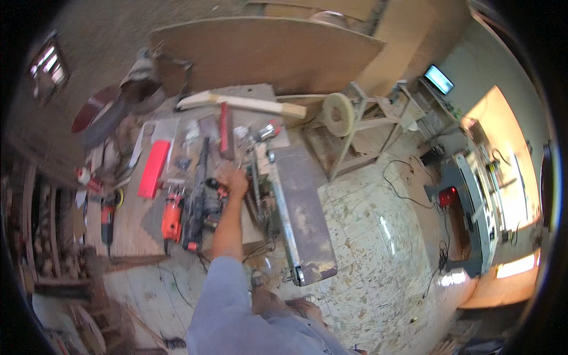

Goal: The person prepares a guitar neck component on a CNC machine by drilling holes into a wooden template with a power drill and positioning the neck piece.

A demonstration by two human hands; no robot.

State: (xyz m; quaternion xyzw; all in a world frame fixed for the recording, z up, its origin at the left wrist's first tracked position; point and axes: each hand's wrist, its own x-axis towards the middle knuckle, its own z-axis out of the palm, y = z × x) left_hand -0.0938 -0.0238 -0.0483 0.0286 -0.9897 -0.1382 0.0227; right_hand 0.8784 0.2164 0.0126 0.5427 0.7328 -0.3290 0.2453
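My left hand (pixel 234 179) reaches over the workbench (pixel 127 239), palm down, its fingers bent at the end of a dark tool with red parts (pixel 215 188). Blur hides what exactly they grip. Left of it lie a long black-and-red power tool (pixel 195 207), an orange power tool (pixel 172 218) and a red box-like piece (pixel 155 168). Just beyond the hand is a red bar (pixel 224 127). Close on its right stands a belt sander (pixel 305 213) with a wide grey belt. At the lower right edge, a blurred patch like fingers (pixel 444 348) may be my right hand.
An angle grinder (pixel 107 222) rests at the bench's left. A pale curved wooden piece (pixel 242 103) lies at the back, before a large brown board (pixel 266 56). A round disc (pixel 338 114) stands on a wooden frame. Cables (pixel 408 192) and shavings cover the tiled floor (pixel 373 236).
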